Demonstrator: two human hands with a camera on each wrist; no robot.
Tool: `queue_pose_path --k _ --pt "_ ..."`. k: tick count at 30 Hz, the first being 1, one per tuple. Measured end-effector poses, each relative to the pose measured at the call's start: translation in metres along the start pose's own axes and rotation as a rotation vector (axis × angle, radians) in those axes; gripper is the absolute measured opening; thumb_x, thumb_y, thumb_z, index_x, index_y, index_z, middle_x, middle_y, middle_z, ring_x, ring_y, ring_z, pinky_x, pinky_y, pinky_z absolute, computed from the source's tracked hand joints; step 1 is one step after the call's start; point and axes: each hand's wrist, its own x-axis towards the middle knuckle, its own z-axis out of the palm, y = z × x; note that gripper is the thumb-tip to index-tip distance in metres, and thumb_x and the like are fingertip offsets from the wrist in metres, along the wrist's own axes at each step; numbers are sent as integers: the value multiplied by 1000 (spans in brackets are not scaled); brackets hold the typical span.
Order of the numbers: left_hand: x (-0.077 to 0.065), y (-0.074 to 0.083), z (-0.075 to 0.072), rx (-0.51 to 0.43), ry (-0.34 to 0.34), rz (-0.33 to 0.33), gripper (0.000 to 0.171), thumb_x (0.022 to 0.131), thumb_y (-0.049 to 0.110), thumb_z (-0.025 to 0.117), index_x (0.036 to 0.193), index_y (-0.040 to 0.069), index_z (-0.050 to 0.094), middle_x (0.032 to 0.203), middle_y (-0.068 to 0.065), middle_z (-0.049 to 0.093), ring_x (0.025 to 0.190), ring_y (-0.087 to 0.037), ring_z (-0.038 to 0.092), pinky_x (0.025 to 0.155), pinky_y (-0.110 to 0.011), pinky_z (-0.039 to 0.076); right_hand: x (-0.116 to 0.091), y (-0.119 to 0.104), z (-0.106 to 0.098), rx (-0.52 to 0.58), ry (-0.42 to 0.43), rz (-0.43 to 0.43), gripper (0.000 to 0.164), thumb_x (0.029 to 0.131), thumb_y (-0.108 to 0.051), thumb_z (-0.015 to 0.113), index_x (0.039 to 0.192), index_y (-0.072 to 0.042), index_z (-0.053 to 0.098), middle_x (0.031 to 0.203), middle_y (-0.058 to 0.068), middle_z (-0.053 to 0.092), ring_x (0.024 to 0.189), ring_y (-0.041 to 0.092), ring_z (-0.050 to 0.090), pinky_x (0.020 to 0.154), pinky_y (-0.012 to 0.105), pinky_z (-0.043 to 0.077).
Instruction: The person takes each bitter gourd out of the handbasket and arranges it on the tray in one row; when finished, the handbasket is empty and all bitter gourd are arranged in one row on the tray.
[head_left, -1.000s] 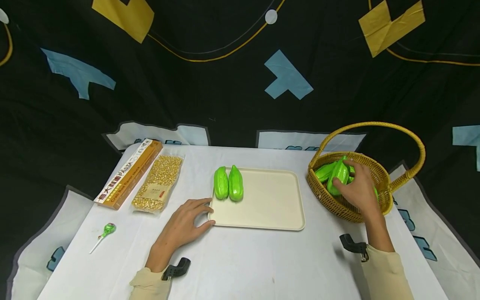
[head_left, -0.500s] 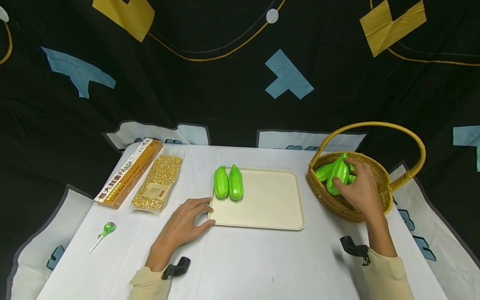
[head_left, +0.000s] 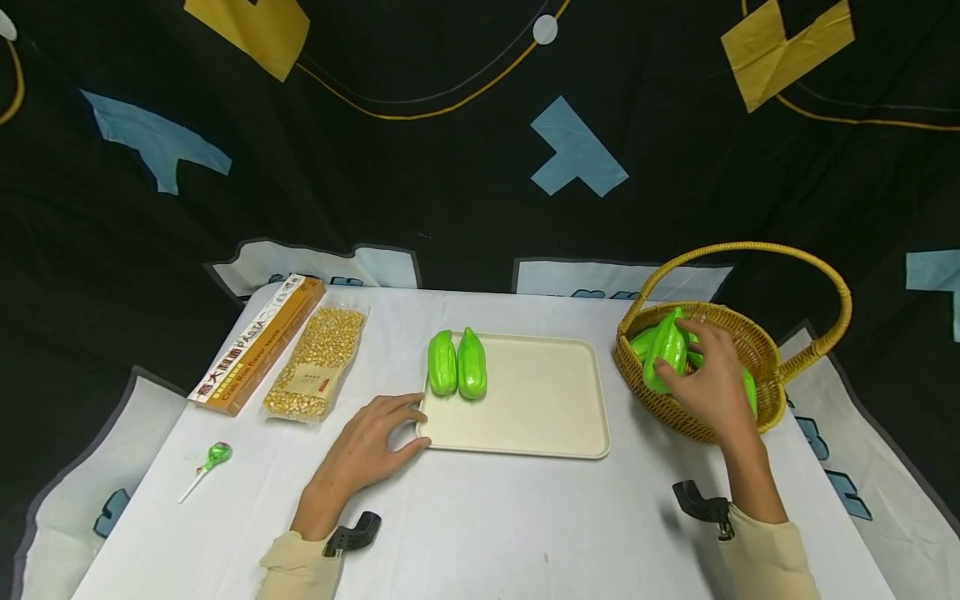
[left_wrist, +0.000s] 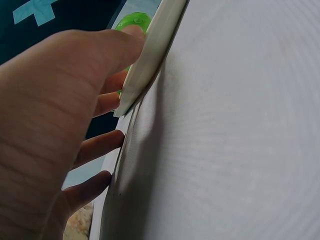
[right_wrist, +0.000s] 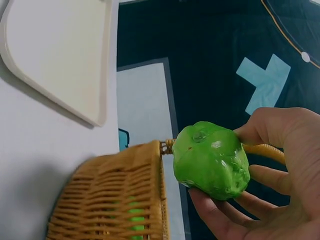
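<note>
My right hand (head_left: 708, 379) pinches a bright green ridged gourd (head_left: 666, 354) between thumb and fingers, above the wicker basket (head_left: 678, 427). In the right wrist view the gourd (right_wrist: 212, 160) shows its blunt end, level with the basket's rim. More green gourds (head_left: 643, 342) lie in the basket, partly hidden by the hand. My left hand (head_left: 375, 442) rests at the near left corner of the cream tray (head_left: 540, 400), thumb on the rim and fingertips along its left edge. Two gourds (head_left: 472, 364) lie side by side at the tray's left end.
On the left of the white table stand a pasta box (head_left: 258, 346) and a clear bag of corn kernels (head_left: 318, 362). A green-wrapped lollipop (head_left: 217, 454) lies in front of them. The basket's tall arched handle (head_left: 742, 247) rises at the right, before a black cloth backdrop.
The right hand has shifted slightly left with the gourd, towards the basket's left rim. The left hand and the tray have kept their place.
</note>
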Motion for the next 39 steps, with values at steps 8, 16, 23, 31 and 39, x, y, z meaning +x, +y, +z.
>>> queue_pose_path --k 8,16,23,31,39 --pt "0 0 -1 3 -4 -7 33 92 42 86 115 20 79 149 -3 66 132 -28 63 111 -51 52 -3 -10 10 9 -10 -35 70 90 -14 81 152 2 53 150 35 45 127 58 58 101 74 49" --pt "2 0 -1 9 17 22 33 92 42 86 115 19 79 148 -4 66 132 -28 64 111 -51 53 -5 -17 22 41 -17 -81 68 89 -10 81 150 3 54 148 33 46 124 56 59 102 71 51" --pt "1 0 -1 17 14 16 33 92 42 87 115 20 79 148 -3 66 131 -27 64 109 -51 54 -9 -20 37 54 -38 -110 68 88 -8 82 149 4 54 149 34 46 124 56 60 95 68 57" --pt "-1 0 -1 13 7 13 33 92 42 86 115 20 79 149 -3 66 132 -27 64 109 -52 54 -11 -22 53 60 -69 -127 69 88 -9 82 150 4 54 149 35 47 125 55 59 101 69 52" --pt "-1 0 -1 15 3 11 33 92 42 86 115 20 79 149 -2 66 132 -26 64 111 -50 53 -13 -25 72 90 -115 -150 70 88 -9 83 151 5 54 152 34 45 126 51 58 94 62 60"
